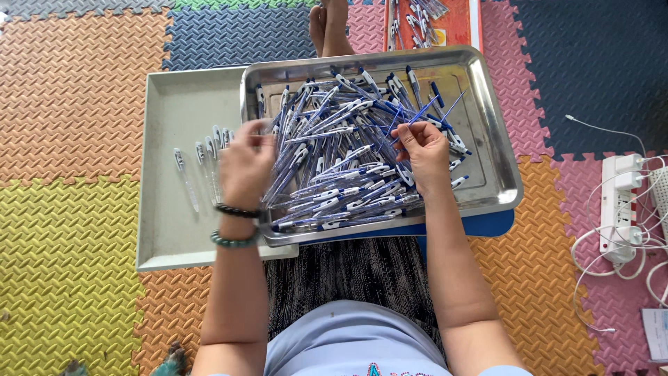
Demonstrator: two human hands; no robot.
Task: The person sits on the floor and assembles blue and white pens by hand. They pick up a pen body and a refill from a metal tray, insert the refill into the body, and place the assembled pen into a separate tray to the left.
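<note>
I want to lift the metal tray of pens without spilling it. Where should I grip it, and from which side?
Grip the metal tray by its raised rolled rim on the two short sides, coming in from left and right. The pens are heaped in the middle, so an even two-sided lift should keep it level. The left hand and right hand are over the pile now.

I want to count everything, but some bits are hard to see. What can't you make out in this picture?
- Left hand, head view: motion-blurred, so its grip is unclear.
- Pens low in the pile: covered by the pens above, so they can't be counted.
- Orange tray: cut off by the top edge.
- Blue thing: hidden beneath the steel tray.
- Paper: cut off by the right edge.
</note>
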